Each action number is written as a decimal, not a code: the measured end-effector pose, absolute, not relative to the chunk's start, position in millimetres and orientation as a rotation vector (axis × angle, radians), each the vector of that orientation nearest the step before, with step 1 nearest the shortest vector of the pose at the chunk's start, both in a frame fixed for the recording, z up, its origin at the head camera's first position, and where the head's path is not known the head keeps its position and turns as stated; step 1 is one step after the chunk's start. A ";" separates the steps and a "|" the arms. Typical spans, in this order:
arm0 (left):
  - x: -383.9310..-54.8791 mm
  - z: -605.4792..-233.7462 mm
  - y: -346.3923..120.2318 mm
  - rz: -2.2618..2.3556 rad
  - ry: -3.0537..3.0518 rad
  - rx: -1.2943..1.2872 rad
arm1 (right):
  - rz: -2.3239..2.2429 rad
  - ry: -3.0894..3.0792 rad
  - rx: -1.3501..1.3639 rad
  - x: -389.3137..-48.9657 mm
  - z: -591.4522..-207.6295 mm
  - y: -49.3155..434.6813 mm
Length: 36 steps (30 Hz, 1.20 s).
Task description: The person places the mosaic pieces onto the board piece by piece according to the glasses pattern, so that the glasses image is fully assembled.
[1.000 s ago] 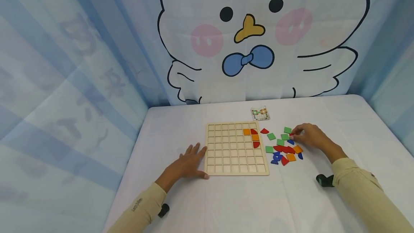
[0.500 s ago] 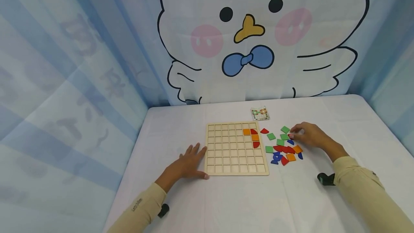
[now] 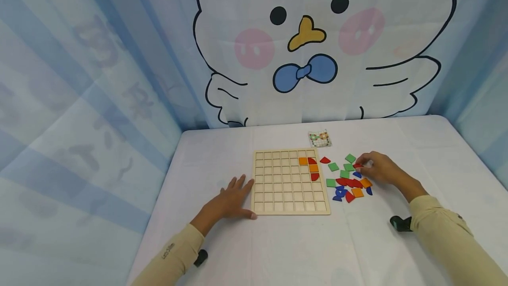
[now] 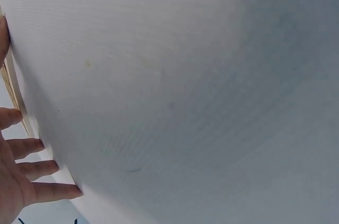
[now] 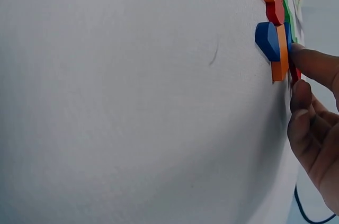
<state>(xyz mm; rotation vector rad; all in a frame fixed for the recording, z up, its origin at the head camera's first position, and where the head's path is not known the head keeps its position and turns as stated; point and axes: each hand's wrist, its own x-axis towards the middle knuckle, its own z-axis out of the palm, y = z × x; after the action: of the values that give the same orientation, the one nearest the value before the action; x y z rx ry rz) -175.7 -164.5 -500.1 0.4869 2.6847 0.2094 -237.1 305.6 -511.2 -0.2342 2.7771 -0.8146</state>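
Observation:
My left hand rests with fingers spread beside a wooden grid board, its thumb and fingertips at the board's left edge. In the left wrist view the fingers stretch along that edge. On the right, my right hand pinches a red piece with one curved side between thumb and fingers, low over the loose pieces. The right wrist view shows only a sliver of this red piece. In the board's upper right cells lie two orange squares and two red curved pieces.
Loose green squares, blue pieces, orange squares and red pieces lie scattered right of the board. A small patterned packet lies behind it. A printed curtain hangs beyond the white table.
The rearmost green square has turned and slid slightly left. The red piece in my right hand has moved a little left and shows more. My left hand has stayed in place.

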 end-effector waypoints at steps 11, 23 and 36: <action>-177.2 -504.7 -164.4 0.199 2.688 0.485 | -0.867 2.766 -0.351 -234.7 -514.8 306.6; -177.9 -503.9 -164.7 0.190 2.686 0.482 | -0.893 2.742 -0.353 -235.2 -515.7 305.9; -178.2 -502.8 -164.9 0.182 2.682 0.487 | -0.930 2.730 -0.330 -234.1 -515.4 302.7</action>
<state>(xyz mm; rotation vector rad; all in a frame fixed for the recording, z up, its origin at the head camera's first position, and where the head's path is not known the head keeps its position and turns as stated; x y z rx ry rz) -178.2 -164.9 -502.8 0.4874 2.6821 0.1816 -234.1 302.7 -515.4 -0.3301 2.7299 -0.9295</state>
